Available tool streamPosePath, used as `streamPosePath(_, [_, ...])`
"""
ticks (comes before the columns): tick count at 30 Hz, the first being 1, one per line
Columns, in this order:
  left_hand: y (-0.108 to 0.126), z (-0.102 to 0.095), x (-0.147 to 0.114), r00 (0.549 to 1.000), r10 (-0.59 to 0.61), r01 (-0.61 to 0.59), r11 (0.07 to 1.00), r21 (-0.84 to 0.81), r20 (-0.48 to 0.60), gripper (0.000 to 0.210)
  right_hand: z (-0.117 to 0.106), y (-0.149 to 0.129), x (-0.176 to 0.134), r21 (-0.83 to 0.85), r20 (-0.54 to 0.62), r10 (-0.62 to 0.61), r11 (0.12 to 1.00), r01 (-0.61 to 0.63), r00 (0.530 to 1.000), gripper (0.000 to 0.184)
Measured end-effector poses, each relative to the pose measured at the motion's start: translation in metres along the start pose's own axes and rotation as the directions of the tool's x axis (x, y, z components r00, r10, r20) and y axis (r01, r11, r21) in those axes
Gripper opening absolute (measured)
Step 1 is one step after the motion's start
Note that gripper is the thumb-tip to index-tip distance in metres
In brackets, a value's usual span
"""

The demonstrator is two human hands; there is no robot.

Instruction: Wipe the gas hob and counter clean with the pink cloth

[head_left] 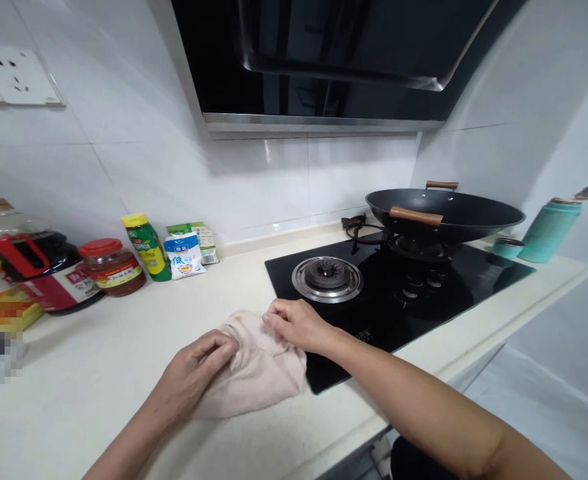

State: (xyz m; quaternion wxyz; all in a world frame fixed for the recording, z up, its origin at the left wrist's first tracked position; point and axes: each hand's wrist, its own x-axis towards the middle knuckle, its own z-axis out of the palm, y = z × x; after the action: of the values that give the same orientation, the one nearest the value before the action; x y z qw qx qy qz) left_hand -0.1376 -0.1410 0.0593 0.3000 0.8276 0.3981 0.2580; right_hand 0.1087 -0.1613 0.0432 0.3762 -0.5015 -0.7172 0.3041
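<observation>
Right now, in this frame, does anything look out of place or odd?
Yes: the round, silver-rimmed burner looks oddly bare, with no pot support on it, while a black metal grate sits off behind it.

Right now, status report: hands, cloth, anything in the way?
Left hand and right hand pinching pale pink cloth. Cloth bunched on countertop, at gas hob's left edge. Hands aside, nothing atop cloth; wok apart, hob's right side.
</observation>
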Motion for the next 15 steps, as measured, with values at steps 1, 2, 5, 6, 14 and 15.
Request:
streamPosePath(1, [-0.002, 0.001, 0.001, 0.998, -0.016, 0.018, 1.0, 0.025, -0.06, 0.04, 0.002, 0.001, 0.0, -0.143, -0.046, -0.033, 0.989, 0.026, 0.998, 0.025])
streamPosePath(2, [-0.006, 0.003, 0.002, 0.992, -0.012, 0.02, 0.998, 0.059, -0.123, 0.039, 0.003, 0.002, 0.0, -0.262, -0.057, -0.063, 0.964, 0.046, 0.996, 0.021])
streamPosePath(5, [-0.026, 0.008, 0.006, 0.963, 0.045, 0.007, 0.981, 0.192, -0.266, 0.039, 0.005, 0.002, 0.0, -0.418, 0.049, -0.043, 0.906, 0.06, 0.998, 0.036])
streamPosePath(6, [-0.034, 0.009, 0.007, 0.961, 0.04, 0.024, 0.973, 0.228, -0.274, 0.043, 0.006, 0.002, 0.0, -0.429, 0.092, -0.009, 0.902, 0.048, 0.996, 0.042])
streamPosePath(14, [-0.038, 0.012, 0.009, 0.97, -0.201, 0.22, 0.966, 0.138, -0.137, 0.083, 0.0, -0.003, -0.001, -0.243, 0.173, 0.064, 0.97, -0.02, 0.983, 0.054])
streamPosePath(15, [-0.033, 0.011, 0.009, 0.97, -0.213, 0.226, 0.968, 0.111, -0.121, 0.078, 0.0, -0.004, -0.002, -0.181, 0.156, 0.039, 0.983, -0.01, 0.987, 0.052])
